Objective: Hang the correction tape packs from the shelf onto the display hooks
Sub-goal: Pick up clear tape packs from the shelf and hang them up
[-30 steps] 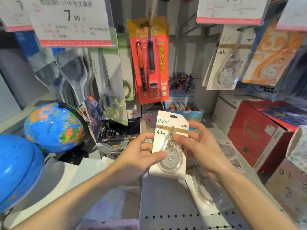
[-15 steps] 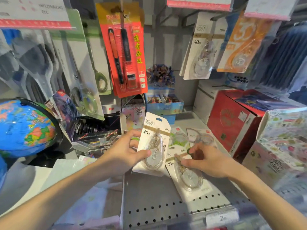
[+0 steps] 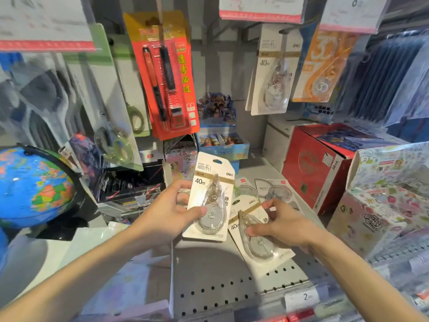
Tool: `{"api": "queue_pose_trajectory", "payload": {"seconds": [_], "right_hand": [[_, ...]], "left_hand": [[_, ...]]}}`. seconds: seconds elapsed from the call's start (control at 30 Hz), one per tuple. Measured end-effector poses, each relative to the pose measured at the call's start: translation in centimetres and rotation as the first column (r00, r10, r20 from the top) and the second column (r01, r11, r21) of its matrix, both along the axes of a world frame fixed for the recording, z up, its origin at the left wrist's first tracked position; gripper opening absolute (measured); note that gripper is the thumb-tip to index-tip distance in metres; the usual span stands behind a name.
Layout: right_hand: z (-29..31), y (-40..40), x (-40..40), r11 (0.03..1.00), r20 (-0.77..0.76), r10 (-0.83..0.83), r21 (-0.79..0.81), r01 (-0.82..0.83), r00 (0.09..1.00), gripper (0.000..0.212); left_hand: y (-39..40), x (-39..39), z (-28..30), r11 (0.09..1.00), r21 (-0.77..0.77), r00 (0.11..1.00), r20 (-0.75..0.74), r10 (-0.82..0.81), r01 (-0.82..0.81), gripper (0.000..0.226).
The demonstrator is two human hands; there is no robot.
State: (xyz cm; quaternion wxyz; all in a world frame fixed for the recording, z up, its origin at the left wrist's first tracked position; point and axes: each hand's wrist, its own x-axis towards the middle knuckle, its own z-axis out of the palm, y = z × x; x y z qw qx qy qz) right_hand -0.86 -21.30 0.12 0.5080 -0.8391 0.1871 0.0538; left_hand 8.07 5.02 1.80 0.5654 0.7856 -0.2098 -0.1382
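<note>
On the shelf, mid-front: I'm collecting packs, nothing going onto a hook at this moment.
Left hand: left hand [image 3: 167, 210] grips held pack [image 3: 212, 196] upright, thumb across the clear blister, fingers behind the card; it's lifted off the shelf [image 3: 209, 275], above its middle.
Right hand: right hand [image 3: 285, 225] has thumb and fingers closed on second pack [image 3: 257, 238], which lies tilted on the shelf, just right of the held one. I can't tell if it has left the surface.
Done: hung packs [image 3: 272, 73] sit on a display hook [image 3: 284, 30] upper right, at least 2 cards by the stacked edges.
Left: 2 packs in hand to hang, plus loose packs [image 3: 274, 190] lying further back on the shelf, touching or overlapping. My call: task partly through, several packs to go.
Next: I'd judge both packs need raising to that hook, punched slot lined up with the tip.
Text, packs: "40m" and "deli" readable on both held cards and the hung one; Chinese characters too, not clear enough to quote.
Text, other: orange pack [image 3: 322, 66] beside the hung ones shows a big "30". Price tag [image 3: 304, 297] at the shelf's front edge starts with "2". Upper-right tag starts with "8".
</note>
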Motion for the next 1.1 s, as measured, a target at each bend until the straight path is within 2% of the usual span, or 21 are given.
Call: {"api": "queue_pose_trajectory", "payload": {"seconds": [0.1,0.33,0.7,0.97,1.1], "right_hand": [[0.6,0.6,-0.1,0.997,0.064,-0.037,0.071,0.033,0.997,0.065],[4.5,0.5,-0.7,0.985,0.333,-0.082,0.169,0.026,0.939,0.032],[12.4,-7.2,-2.5,0.998,0.551,0.015,0.039,-0.044,0.834,0.037],[14.3,-15.7,-2.5,0.981,0.635,0.088,0.081,-0.179,0.768,0.037],[14.9,-17.7,-2.4,0.980,0.691,0.136,0.009,-0.197,0.710,0.037]], "left_hand": [[0.3,-0.5,1.1,0.999,-0.037,1.000,0.024,0.012,-0.012,0.043],[-0.1,-1.9,4.2,0.987,-0.157,0.986,0.161,0.034,-0.008,0.041],[-7.3,-5.5,8.9,0.951,-0.298,0.942,0.290,0.169,-0.079,0.041],[-16.1,-8.9,10.4,0.916,-0.349,0.902,0.303,0.308,-0.196,0.040],[-17.4,-10.1,11.6,0.909,-0.319,0.858,0.349,0.376,-0.269,0.039]]}}
